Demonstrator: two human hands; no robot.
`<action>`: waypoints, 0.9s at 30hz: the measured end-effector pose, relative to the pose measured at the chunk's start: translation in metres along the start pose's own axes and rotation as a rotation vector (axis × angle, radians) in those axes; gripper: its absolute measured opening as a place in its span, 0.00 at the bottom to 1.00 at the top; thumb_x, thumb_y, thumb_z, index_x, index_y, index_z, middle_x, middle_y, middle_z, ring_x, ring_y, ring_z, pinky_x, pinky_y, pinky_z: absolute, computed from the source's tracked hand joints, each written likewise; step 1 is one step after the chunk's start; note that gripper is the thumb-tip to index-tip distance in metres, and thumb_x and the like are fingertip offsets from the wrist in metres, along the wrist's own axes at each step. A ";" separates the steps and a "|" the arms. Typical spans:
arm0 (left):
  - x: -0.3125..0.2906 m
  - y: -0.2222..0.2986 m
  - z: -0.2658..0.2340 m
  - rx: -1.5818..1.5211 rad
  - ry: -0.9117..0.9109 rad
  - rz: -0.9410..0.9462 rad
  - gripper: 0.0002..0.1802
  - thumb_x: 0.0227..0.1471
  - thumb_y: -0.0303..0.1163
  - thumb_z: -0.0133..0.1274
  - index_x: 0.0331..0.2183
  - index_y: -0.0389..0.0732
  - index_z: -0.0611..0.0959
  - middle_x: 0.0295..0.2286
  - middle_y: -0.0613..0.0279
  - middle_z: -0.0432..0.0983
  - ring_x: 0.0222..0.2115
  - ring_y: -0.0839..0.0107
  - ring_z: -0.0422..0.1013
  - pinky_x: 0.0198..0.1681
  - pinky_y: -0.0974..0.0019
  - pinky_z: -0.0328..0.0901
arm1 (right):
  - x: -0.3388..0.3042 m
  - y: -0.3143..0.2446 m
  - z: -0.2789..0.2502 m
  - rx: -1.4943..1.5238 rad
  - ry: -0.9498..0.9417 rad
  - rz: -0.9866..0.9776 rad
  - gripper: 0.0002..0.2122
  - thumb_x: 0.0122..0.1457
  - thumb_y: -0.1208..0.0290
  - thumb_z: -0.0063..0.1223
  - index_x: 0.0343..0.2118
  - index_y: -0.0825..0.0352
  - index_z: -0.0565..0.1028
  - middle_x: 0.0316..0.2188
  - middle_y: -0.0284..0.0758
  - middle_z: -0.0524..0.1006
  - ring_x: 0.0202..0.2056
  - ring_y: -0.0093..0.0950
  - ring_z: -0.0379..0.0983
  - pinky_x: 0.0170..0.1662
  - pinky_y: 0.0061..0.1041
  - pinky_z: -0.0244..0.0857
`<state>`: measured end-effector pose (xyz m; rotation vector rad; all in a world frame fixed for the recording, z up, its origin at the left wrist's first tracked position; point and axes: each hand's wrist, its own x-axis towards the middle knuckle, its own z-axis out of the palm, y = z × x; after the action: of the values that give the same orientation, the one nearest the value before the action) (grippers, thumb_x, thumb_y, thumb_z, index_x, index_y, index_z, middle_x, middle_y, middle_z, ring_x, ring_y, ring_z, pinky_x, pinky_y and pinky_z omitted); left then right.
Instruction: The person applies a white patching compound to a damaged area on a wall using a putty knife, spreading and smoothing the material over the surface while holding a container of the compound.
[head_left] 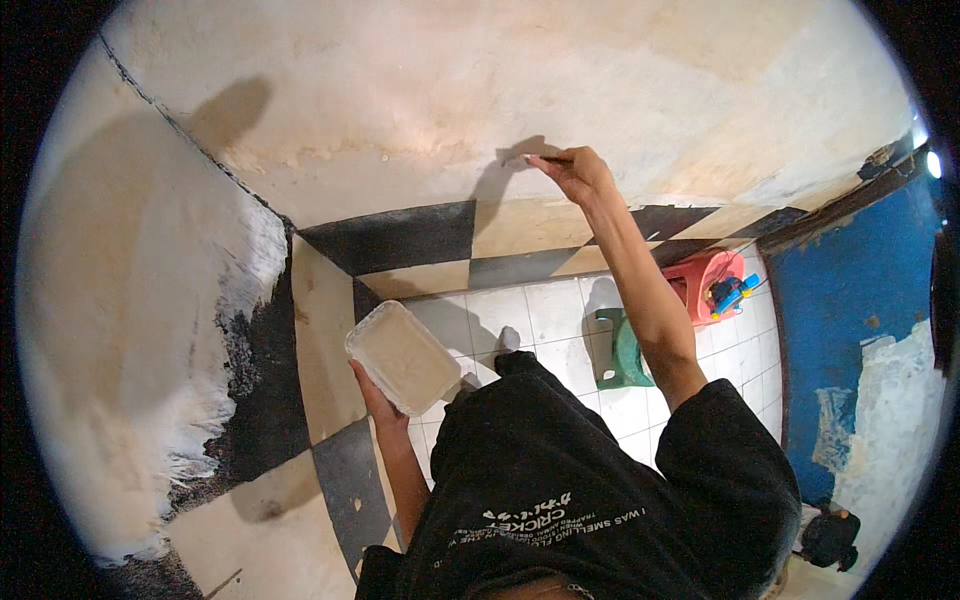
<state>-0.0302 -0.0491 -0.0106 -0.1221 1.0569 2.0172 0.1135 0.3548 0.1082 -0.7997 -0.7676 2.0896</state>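
At chest level, nearest first:

Left hand: left hand (pixel 375 392) sat under the near short end of the tub, palm up, fingers curled under and against its base.
Tub: white rectangular plastic tub (pixel 403 357) was held roughly level over the tiled floor (pixel 545 310), loaded with pale paste nearly to the rim.
Tub handling: judged moderately heavy for its size; thin walls likely flexed, and wet rim probably slippery. Best support looked to be under the base, near the middle, not by the rim.
Stools: green stool (pixel 622 350) and red stool (pixel 700 285) stood on the floor, well apart from the tub.
Right hand: right hand (pixel 575 172) was raised to the wall, fingers pinched together on a thin tool.
Tool: slim tool (pixel 548 158) had its tip touching the wall; blade shape too small to tell. Judged light and stiff, fine in a pinch grip near the hand end.
Wall: pale patched wall (pixel 480 90) rose above a black-and-cream checker band (pixel 420 235); surface looked rough and uneven.
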 end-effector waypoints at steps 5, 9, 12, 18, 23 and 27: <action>-0.003 0.000 0.009 -0.013 0.062 -0.030 0.40 0.54 0.62 0.34 0.58 0.42 0.57 0.55 0.53 0.57 0.53 0.57 0.59 0.54 0.56 0.59 | -0.099 -0.027 0.062 0.041 -0.058 -0.140 0.13 0.60 0.81 0.27 0.36 0.90 0.63 0.39 0.57 0.68 0.43 0.43 0.69 0.52 0.34 0.68; 0.004 -0.009 0.003 -0.052 -0.012 -0.035 0.41 0.54 0.62 0.35 0.57 0.42 0.57 0.54 0.53 0.58 0.53 0.58 0.60 0.54 0.56 0.59 | -0.100 0.015 0.032 0.027 -0.071 -0.024 0.14 0.60 0.80 0.26 0.36 0.89 0.63 0.39 0.56 0.68 0.43 0.42 0.69 0.51 0.34 0.68; 0.003 -0.010 0.009 -0.055 -0.078 -0.014 0.40 0.54 0.62 0.35 0.57 0.41 0.58 0.54 0.53 0.59 0.52 0.58 0.60 0.53 0.56 0.59 | -0.070 0.041 0.015 0.107 0.124 0.061 0.12 0.59 0.82 0.28 0.37 0.90 0.62 0.40 0.56 0.67 0.43 0.41 0.68 0.50 0.35 0.69; 0.005 -0.010 0.011 -0.064 -0.078 -0.008 0.39 0.55 0.61 0.35 0.57 0.41 0.58 0.53 0.53 0.60 0.52 0.58 0.61 0.53 0.57 0.60 | 0.024 0.016 0.007 -0.195 -0.058 -0.074 0.22 0.57 0.64 0.50 0.31 0.88 0.71 0.32 0.46 0.76 0.34 0.31 0.71 0.36 0.21 0.72; 0.003 -0.008 0.001 -0.044 -0.013 0.026 0.39 0.55 0.61 0.35 0.57 0.41 0.58 0.54 0.53 0.59 0.52 0.59 0.61 0.53 0.57 0.60 | -0.040 0.018 0.053 0.172 0.082 -0.050 0.13 0.60 0.81 0.35 0.36 0.92 0.65 0.36 0.52 0.72 0.38 0.37 0.72 0.40 0.29 0.75; -0.008 -0.006 0.008 -0.046 0.051 -0.030 0.40 0.54 0.61 0.35 0.57 0.41 0.58 0.54 0.53 0.59 0.52 0.59 0.60 0.53 0.57 0.60 | -0.110 0.003 0.069 0.117 0.042 -0.212 0.13 0.58 0.83 0.26 0.39 0.91 0.60 0.38 0.56 0.67 0.41 0.44 0.69 0.50 0.37 0.69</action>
<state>-0.0183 -0.0467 -0.0056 -0.2136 1.0344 2.0218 0.1184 0.2463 0.1802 -0.6660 -0.6705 1.9036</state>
